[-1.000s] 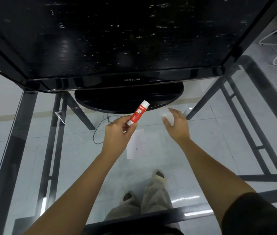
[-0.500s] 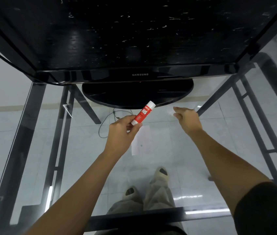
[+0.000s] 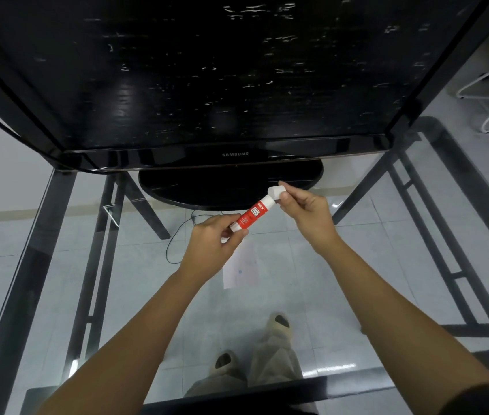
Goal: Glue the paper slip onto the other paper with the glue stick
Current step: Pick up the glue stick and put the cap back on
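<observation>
- Your left hand (image 3: 216, 244) reaches forward over the glass counter (image 3: 57, 265), its grip closed on the lower end of the glue stick (image 3: 252, 215), which tilts up to the right.
- Your right hand (image 3: 306, 209) pinches the white cap (image 3: 276, 193).
- The paper (image 3: 241, 269) lies flat mid-counter, under your left hand.
</observation>
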Demonstrator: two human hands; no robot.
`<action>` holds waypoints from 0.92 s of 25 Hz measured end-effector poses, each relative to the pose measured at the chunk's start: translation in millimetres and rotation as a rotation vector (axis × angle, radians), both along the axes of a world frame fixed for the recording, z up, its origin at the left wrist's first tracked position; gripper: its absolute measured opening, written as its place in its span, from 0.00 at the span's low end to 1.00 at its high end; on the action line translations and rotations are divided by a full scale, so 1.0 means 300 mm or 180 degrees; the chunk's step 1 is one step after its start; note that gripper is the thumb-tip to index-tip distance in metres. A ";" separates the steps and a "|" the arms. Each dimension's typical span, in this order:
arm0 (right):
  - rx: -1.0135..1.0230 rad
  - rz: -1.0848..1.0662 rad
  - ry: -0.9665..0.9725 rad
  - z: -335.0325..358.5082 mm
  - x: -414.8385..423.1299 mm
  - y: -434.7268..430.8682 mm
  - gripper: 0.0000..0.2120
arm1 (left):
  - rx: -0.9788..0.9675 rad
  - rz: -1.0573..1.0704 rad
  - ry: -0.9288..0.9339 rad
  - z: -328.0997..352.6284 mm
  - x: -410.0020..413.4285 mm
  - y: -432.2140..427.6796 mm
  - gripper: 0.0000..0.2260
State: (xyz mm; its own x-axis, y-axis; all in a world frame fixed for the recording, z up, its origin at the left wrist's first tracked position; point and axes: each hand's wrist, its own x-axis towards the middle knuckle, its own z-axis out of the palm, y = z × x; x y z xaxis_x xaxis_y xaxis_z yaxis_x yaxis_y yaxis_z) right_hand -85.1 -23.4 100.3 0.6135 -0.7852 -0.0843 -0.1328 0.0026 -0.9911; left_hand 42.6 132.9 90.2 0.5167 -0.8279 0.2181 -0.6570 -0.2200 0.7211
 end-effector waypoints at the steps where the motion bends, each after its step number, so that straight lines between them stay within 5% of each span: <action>1: -0.0049 0.0029 0.0025 0.008 -0.001 0.000 0.16 | -0.0003 -0.0002 -0.0020 0.002 -0.001 0.000 0.16; 23: -0.0597 0.0581 0.0595 0.012 -0.022 -0.018 0.17 | 0.0142 -0.0124 -0.0189 0.002 0.021 -0.018 0.17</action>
State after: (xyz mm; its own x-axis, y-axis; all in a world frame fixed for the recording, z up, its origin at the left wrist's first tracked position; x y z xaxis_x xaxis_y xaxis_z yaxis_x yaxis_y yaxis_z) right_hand -91.8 -28.8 103.9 0.7332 -0.6760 -0.0729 -0.2941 -0.2186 -0.9305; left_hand 49.1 127.4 90.8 0.4710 -0.8568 0.2100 -0.7071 -0.2244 0.6706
